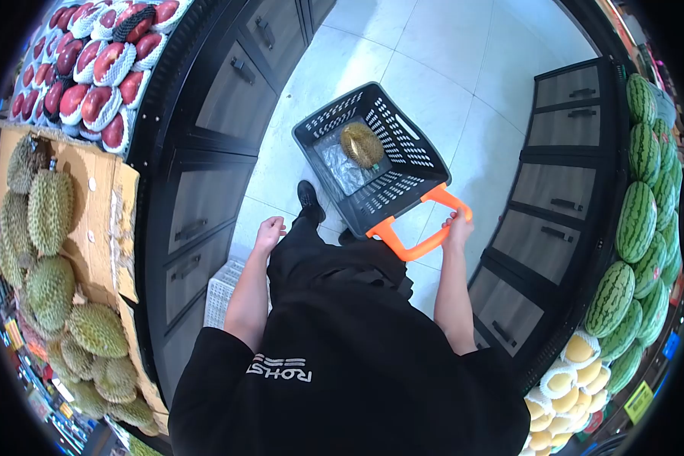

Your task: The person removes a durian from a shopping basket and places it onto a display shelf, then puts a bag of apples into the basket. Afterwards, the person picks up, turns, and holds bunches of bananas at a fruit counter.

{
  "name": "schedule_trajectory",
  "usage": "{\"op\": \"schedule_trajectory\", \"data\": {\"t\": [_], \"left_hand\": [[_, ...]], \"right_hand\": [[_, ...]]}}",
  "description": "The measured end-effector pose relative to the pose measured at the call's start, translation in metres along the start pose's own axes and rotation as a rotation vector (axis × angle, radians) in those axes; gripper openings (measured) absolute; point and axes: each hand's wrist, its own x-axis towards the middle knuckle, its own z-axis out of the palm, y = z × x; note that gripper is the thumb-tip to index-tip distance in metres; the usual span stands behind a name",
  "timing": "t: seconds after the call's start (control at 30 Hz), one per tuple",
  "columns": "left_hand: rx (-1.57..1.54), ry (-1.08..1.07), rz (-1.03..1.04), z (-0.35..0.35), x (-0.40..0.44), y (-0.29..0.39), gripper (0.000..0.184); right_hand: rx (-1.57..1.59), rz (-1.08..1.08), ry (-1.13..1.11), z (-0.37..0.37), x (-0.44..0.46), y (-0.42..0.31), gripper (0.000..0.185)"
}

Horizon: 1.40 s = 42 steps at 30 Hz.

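Note:
My right hand [457, 230] is wrapped round the orange handle [412, 248] of a black plastic shopping basket [340, 199]. The basket stands out in front of me over the floor, its slotted walls facing up toward me. Inside it lies one brownish-green durian [362, 146] on a crumpled clear plastic sheet or bag [340, 161]. My left hand [271, 234] hangs beside my left thigh, its fingers curled in with nothing visible in them. It touches neither the basket nor the shelves.
On the left, durians [51, 213] fill a cardboard bin [102, 228], with red apples [102, 106] in foam nets beyond. Watermelons [635, 222] and netted yellow fruit [570, 380] line the right. Dark cabinets [205, 182] flank the tiled aisle; a white crate [222, 292] sits low at left.

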Motion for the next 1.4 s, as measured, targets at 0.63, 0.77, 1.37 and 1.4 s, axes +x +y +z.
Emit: {"op": "schedule_trajectory", "data": {"t": [0.63,0.77,1.37,1.4], "left_hand": [[0.072,-0.149,-0.036,-0.100,0.070,0.022,0.036],[0.113,-0.168,-0.050,-0.105,0.078,0.020,0.035],[0.107,-0.377,0.202,-0.032,0.066,0.065,0.031],[0.153,-0.411,0.280,-0.024,0.059,0.074,0.031]], "right_hand": [[-0.099,-0.014,0.094,0.029,-0.003,-0.012,0.012],[-0.092,0.008,0.095,0.030,-0.001,-0.014,0.013],[0.350,0.163,0.111,0.100,-0.106,0.047,0.019],[0.349,0.163,0.109,0.109,-0.116,0.051,0.019]]}}
